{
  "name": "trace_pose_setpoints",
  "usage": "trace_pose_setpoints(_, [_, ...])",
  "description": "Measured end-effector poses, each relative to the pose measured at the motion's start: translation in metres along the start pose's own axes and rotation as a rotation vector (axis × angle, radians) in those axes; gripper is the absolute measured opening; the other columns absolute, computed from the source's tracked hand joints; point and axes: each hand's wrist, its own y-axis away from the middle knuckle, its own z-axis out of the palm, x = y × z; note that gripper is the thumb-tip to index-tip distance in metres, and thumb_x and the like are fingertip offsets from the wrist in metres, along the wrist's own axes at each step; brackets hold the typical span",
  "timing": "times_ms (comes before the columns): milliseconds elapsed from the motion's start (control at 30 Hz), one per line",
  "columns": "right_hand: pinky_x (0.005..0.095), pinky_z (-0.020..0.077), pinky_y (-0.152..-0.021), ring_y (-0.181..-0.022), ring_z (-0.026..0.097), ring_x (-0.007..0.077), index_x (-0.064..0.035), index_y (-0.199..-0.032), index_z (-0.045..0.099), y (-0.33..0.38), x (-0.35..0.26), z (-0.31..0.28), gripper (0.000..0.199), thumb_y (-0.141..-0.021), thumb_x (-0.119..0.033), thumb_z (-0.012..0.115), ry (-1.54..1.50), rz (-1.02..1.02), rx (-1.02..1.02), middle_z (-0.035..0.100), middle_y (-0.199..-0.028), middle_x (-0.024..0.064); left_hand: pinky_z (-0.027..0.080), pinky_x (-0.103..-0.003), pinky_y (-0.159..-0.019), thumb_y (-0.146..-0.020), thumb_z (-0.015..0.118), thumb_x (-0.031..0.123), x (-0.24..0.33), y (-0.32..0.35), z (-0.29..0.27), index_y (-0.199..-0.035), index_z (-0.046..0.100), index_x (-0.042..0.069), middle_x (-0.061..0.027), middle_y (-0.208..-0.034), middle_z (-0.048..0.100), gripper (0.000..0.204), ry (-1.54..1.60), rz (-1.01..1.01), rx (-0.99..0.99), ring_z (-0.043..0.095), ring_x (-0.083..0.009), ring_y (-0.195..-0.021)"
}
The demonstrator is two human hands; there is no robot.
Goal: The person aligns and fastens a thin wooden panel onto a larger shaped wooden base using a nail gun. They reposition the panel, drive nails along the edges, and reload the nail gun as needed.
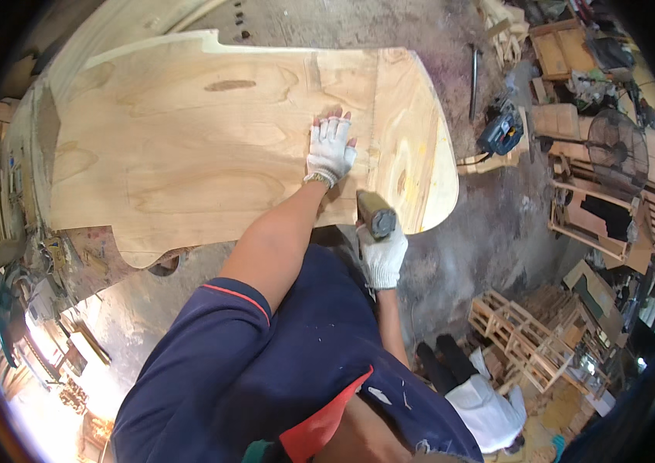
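A large pale plywood panel point(189, 147) with a rounded right end lies in front of me. My left hand point(330, 148), in a white knit glove with bare fingertips, rests flat on the panel right of its middle, fingers stretched out. Closer to me, at the panel's near edge, my right hand point(386, 258) wears a similar white glove. It is closed around a nail gun point(376, 214) with an olive-brown body and a dark rounded end toward me. The gun's nose is hidden, so I cannot tell whether it touches the wood.
A blue-black power tool point(501, 135) and a metal bar point(473, 81) lie right of the panel. Farther right stand a fan point(617, 147) and wooden frames point(524, 339). Another person point(482, 409) is at the lower right. Curved boards point(46, 139) stand at the left.
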Motion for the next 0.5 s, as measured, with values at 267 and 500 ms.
trace_pose_setpoints(267, [0.0391,0.0543,-0.094,-0.102,0.07,0.0291,0.0042,-0.125,0.065,0.029,0.043,-0.026,0.056,-0.073,-0.01,0.08,-0.238,-0.112,-0.16,0.072,-0.112,0.0211,0.057,-0.039,-0.074,-0.096,0.063,0.033,-0.03,0.091,-0.109,-0.096,0.072,0.001,-0.017,-0.079,0.073,0.033,0.789,-0.285,-0.279,0.072,-0.0244,-0.077])
trace_pose_setpoints(500, [0.049,0.0508,-0.095,-0.107,0.062,0.0414,0.0,-0.127,0.064,0.07,0.012,-0.002,0.058,-0.072,-0.012,0.077,0.117,-0.683,-0.561,0.063,-0.111,0.022,0.057,-0.048,-0.084,-0.104,0.042,0.062,0.012,0.268,-0.18,-0.125,0.06,0.001,-0.019,-0.11,0.07,0.067,1.598,-0.957,-0.435,0.069,-0.0348,-0.096])
